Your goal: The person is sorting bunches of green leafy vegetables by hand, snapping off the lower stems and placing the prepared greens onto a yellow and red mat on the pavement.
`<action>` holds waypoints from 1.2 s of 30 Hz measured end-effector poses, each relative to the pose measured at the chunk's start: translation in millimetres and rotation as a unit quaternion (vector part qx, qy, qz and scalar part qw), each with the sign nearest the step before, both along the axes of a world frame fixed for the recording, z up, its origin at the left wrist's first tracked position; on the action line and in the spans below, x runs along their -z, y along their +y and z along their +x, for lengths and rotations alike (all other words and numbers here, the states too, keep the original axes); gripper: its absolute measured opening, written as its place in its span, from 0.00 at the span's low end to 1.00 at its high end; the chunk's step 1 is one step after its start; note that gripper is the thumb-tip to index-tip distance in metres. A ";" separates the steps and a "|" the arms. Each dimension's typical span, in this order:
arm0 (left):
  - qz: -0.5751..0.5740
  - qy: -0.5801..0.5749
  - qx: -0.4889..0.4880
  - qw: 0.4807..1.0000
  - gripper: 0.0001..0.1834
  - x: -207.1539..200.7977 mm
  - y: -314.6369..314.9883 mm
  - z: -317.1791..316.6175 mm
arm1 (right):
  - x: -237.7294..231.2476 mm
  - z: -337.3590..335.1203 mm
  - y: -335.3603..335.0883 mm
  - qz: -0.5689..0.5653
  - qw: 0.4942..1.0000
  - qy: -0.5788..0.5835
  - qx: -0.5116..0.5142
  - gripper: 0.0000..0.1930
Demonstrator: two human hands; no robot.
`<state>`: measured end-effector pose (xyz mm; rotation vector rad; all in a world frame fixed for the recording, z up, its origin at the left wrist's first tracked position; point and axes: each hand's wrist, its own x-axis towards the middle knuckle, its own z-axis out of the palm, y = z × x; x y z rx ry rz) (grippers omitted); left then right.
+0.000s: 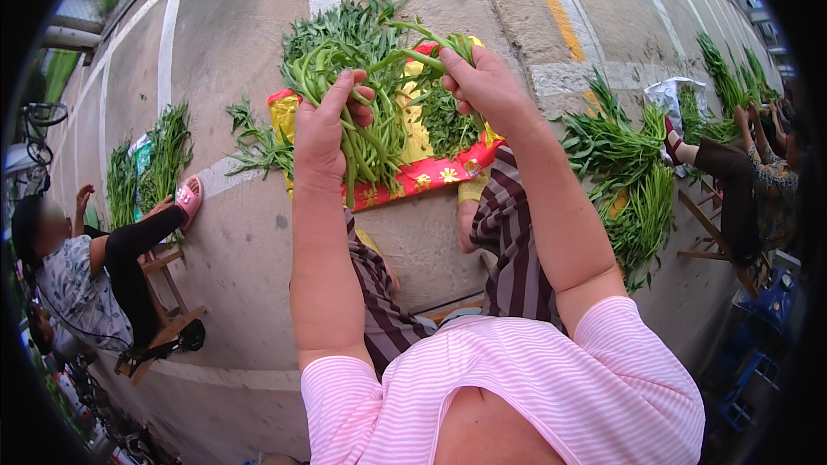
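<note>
My left hand point(332, 120) is closed, with the thumb and fingers pinching a green stem. Long green stalks hang just under and beside it. Over to the right, my right hand point(484, 90) grips a few thick water spinach stems point(435, 37) whose ends point left toward my left hand. Below both hands a red and yellow plastic sheet point(439, 174) with a flower pattern lies on the ground. It bears a heap of water spinach stalks point(376, 139) and a pile of loose leaves point(450, 127). More leafy tops point(349, 30) spread beyond the sheet.
Another bundle of greens point(633, 198) lies on the concrete to my right. Seated people work beside their own greens: one person point(95, 267) on a wooden stool at left, another point(767, 176) at far right. My feet flank the sheet's near edge.
</note>
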<state>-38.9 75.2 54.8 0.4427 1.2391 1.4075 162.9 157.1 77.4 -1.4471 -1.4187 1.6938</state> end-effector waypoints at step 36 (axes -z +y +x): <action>0.035 -0.004 -0.175 0.984 0.15 35.8 10.3 -9.5 | -25.4 -26.2 -19.9 -0.158 0.917 0.353 -0.100 0.14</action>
